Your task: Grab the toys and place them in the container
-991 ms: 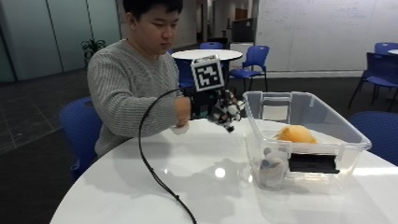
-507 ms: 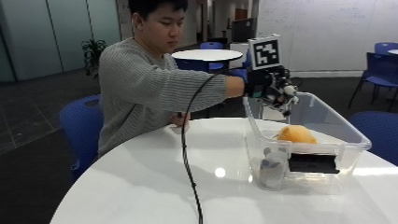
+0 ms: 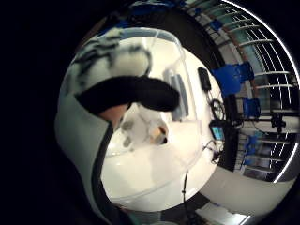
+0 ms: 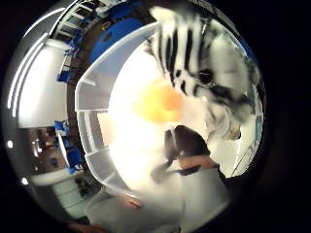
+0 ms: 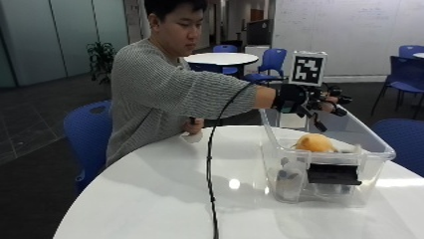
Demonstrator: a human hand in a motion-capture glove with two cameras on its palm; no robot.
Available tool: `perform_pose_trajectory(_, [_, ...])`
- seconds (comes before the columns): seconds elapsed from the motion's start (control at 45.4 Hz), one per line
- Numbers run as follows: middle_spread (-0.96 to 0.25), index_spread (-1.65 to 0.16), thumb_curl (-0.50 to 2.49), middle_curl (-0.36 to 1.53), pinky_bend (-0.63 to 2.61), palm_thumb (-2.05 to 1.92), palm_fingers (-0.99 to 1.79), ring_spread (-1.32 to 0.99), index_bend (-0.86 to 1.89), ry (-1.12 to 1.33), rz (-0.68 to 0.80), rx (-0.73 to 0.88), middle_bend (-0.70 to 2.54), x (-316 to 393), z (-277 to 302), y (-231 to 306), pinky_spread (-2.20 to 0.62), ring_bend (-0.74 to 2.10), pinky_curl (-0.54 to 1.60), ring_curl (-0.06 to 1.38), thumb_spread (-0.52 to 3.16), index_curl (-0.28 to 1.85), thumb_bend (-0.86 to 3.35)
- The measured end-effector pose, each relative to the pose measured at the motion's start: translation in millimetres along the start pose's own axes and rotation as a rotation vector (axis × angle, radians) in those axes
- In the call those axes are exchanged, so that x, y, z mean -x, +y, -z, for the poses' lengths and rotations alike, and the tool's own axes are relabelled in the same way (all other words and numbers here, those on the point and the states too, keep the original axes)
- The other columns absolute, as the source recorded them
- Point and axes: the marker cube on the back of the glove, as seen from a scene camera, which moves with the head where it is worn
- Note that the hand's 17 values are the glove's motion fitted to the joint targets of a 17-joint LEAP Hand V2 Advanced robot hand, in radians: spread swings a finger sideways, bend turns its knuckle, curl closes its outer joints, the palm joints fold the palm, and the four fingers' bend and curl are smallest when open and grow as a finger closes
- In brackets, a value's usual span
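Note:
My gloved right hand (image 5: 310, 101) is stretched out above the far end of the clear plastic container (image 5: 381, 149). It holds a black-and-white striped plush toy (image 4: 204, 53), which fills much of both palm views; a black gloved finger (image 3: 133, 93) curls across the striped plush toy (image 3: 110, 56). In the outside view the hand hides the toy. Inside the container lie an orange toy (image 5: 315, 143), a small grey-and-white toy (image 5: 289, 180) and a black thing (image 5: 334, 174). The orange toy (image 4: 156, 104) is below the palm.
The container stands on the right part of a round white table (image 5: 199, 194). The person's bare left hand (image 5: 192, 130) rests at the table's far edge. A black cable (image 5: 210, 164) hangs from the right arm across the table. Blue chairs (image 5: 83, 137) stand around.
My right hand has carried the striped toy to the right, from above the table beside the container to over the container's far end. The arm is now stretched out.

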Motion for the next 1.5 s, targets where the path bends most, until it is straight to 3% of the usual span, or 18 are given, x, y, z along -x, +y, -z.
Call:
perform_pose_trajectory(0.176, [-0.12, -0.31, 0.66, 0.44, 1.64, 0.29, -0.35, -0.17, 0.04, -0.068, 0.061, -0.013, 0.07, -0.5, 5.1, 17.6, -0.06, 0.59, 0.48, 0.41, 1.20, 0.12, -0.03])
perform_pose_trajectory(0.419, [-0.12, -0.31, 0.54, 0.37, 1.45, 0.19, -0.23, -0.14, 0.09, -0.059, 0.154, -0.029, 0.14, -18.5, 17.3, 75.7, 0.01, 0.58, 0.40, 0.39, 1.31, 0.13, -0.02])
perform_pose_trajectory(0.529, [-0.12, -0.32, 0.50, 0.36, 1.37, 0.17, -0.21, -0.13, 0.10, -0.336, 0.322, -0.031, 0.15, -28.5, 28.3, 143.3, 0.03, 0.56, 0.37, 0.39, 1.34, 0.13, -0.02])
perform_pose_trajectory(0.683, [-0.14, -0.33, 0.43, 0.37, 1.15, 0.04, -0.13, -0.12, 0.19, -0.357, 0.469, -0.088, 0.21, -53.5, 5.9, 294.5, 0.04, 0.44, 0.31, 0.35, 1.37, 0.18, -0.04])
perform_pose_trajectory(0.793, [-0.14, -0.35, 0.40, 0.38, 1.06, -0.02, -0.07, -0.11, 0.20, -0.249, 0.434, -0.132, 0.22, -56.9, -20.8, 385.8, 0.05, 0.37, 0.28, 0.33, 1.38, 0.22, -0.03])
perform_pose_trajectory(0.881, [-0.14, -0.35, 0.37, 0.38, 1.02, -0.04, -0.06, -0.11, 0.19, -0.174, 0.375, -0.162, 0.22, -57.7, -35.8, 423.3, 0.05, 0.34, 0.27, 0.32, 1.38, 0.24, -0.04])
perform_pose_trajectory(1.234, [-0.16, -0.37, 0.30, 0.39, 0.91, -0.02, 0.04, -0.11, 0.19, -0.232, 0.263, -0.156, 0.23, -30.1, -121.5, 514.9, 0.06, 0.32, 0.25, 0.32, 1.41, 0.29, -0.02])
perform_pose_trajectory(1.498, [-0.17, -0.37, 0.29, 0.39, 0.86, 0.00, 0.05, -0.12, 0.18, -0.176, 0.289, -0.107, 0.23, 3.8, -170.2, 529.7, 0.06, 0.34, 0.26, 0.32, 1.43, 0.31, -0.01])
